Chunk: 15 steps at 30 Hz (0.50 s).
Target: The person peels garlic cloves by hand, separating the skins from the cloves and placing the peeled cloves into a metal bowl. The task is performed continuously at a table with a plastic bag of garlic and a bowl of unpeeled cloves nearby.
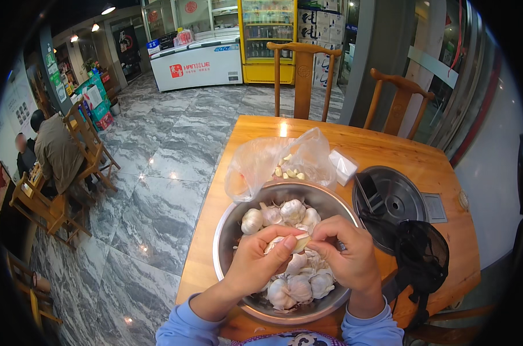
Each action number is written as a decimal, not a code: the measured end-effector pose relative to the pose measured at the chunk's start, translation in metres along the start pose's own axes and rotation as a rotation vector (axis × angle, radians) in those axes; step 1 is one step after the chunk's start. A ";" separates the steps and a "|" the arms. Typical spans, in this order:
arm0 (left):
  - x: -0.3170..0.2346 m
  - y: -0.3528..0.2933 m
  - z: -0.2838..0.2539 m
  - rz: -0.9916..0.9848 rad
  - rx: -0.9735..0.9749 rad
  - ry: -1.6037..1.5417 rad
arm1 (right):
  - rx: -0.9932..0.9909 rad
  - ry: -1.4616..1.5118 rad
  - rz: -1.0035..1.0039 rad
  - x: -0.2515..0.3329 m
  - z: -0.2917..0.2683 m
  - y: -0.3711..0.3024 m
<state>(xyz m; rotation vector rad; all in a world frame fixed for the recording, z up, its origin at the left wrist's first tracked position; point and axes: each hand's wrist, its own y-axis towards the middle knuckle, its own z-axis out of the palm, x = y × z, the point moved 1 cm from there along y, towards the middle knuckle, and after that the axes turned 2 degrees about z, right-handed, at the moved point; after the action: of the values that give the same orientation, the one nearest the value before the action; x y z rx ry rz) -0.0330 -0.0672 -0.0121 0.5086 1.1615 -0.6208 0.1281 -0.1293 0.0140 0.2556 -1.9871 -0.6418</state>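
Note:
Over a wide steel bowl of whole garlic bulbs, my two hands meet at one garlic clove. My left hand is closed around the clove, thumb on top, with papery skin showing between its fingers. Thumb and forefinger of my right hand pinch the clove's right end. Beyond the bowl's far rim lies a clear plastic bag with several peeled cloves in it. Loose skins lie among the bulbs.
Right of the bowl, a round dark metal pan is set in the wooden table, with a phone leaning there and a black mesh bag nearer. White tissues lie behind. Chairs stand beyond; seated people are far left.

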 end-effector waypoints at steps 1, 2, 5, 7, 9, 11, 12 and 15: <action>-0.001 0.000 0.000 0.001 -0.001 0.018 | 0.008 0.000 0.011 0.001 0.000 0.000; -0.001 0.000 0.000 0.000 0.000 0.027 | 0.008 -0.001 0.016 0.002 0.000 0.000; -0.003 -0.001 0.000 -0.006 -0.006 0.032 | 0.004 0.037 0.090 0.005 -0.002 0.000; -0.005 -0.001 0.000 -0.013 -0.017 0.063 | 0.011 0.031 0.120 0.006 -0.003 0.000; -0.007 -0.001 0.001 -0.044 -0.048 0.134 | 0.018 -0.019 0.108 0.006 -0.003 0.001; -0.007 0.000 0.004 0.015 -0.059 0.191 | -0.001 -0.021 0.086 0.005 -0.001 0.001; -0.007 0.000 0.004 0.035 -0.073 0.223 | -0.017 -0.021 0.074 0.005 0.000 0.001; -0.005 0.001 0.003 -0.043 -0.068 0.205 | -0.024 -0.028 0.075 0.003 0.003 0.001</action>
<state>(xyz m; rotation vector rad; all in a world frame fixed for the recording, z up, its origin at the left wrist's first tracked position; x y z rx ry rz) -0.0318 -0.0672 -0.0062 0.4985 1.3862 -0.5736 0.1242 -0.1287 0.0163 0.1575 -2.0050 -0.6234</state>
